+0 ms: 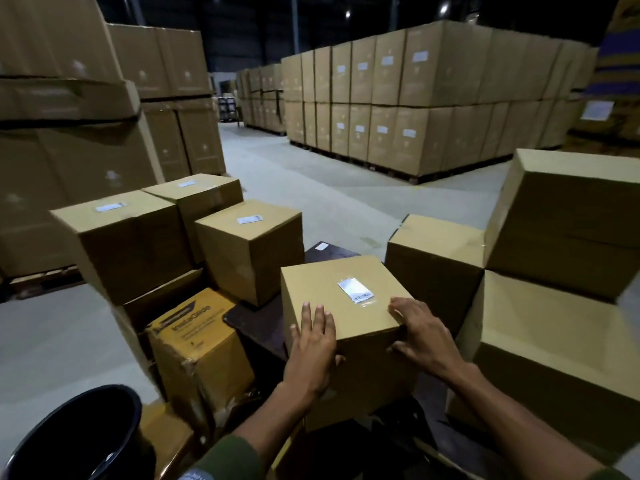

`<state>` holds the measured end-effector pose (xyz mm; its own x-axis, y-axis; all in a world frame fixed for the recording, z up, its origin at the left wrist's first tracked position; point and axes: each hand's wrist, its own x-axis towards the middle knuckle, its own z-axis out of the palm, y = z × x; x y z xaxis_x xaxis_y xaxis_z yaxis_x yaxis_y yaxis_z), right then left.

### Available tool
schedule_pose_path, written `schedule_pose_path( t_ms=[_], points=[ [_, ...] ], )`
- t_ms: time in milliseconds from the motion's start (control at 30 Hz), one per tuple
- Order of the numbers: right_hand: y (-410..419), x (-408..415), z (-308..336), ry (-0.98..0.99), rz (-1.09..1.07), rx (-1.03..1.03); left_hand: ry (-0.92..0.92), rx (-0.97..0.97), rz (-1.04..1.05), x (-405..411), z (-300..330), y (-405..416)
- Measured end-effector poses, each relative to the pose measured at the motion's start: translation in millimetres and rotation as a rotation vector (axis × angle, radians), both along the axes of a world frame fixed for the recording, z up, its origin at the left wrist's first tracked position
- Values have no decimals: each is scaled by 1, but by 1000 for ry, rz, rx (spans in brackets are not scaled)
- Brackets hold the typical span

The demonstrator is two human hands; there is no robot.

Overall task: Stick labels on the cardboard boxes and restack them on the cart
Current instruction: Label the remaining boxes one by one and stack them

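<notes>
A plain cardboard box (349, 327) sits in front of me on a dark cart deck (252, 323), with a white barcode label (356, 289) stuck on its top. My left hand (311, 351) lies on the box's near left top edge, thumb down the front. My right hand (424, 336) grips the near right corner. To the left stand three labelled boxes (249, 251), (128, 244), (197, 199). To the right are unlabelled boxes (436, 268), (568, 220), (554, 358).
A yellowish printed carton (197, 351) leans at lower left beside a black bucket (72, 434). Tall pallet stacks of cartons rise at the left (69, 133) and at the back right (433, 98). Grey concrete floor (311, 188) runs between them.
</notes>
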<state>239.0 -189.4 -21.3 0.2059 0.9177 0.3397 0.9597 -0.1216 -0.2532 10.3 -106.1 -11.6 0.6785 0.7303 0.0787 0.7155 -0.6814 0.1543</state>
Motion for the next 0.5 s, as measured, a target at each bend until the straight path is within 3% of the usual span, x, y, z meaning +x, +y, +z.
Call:
schedule_pose_path(
  t_ms=[100,300,500],
  points=[
    [4,6,-3,-13,-75,-60,-44,-44,13,12,-4,1],
    [16,13,1,-60,-351,14,-23,26,-72,24,-9,4],
    [32,3,6,364,-475,100,34,85,-113,33,-8,2]
  ],
)
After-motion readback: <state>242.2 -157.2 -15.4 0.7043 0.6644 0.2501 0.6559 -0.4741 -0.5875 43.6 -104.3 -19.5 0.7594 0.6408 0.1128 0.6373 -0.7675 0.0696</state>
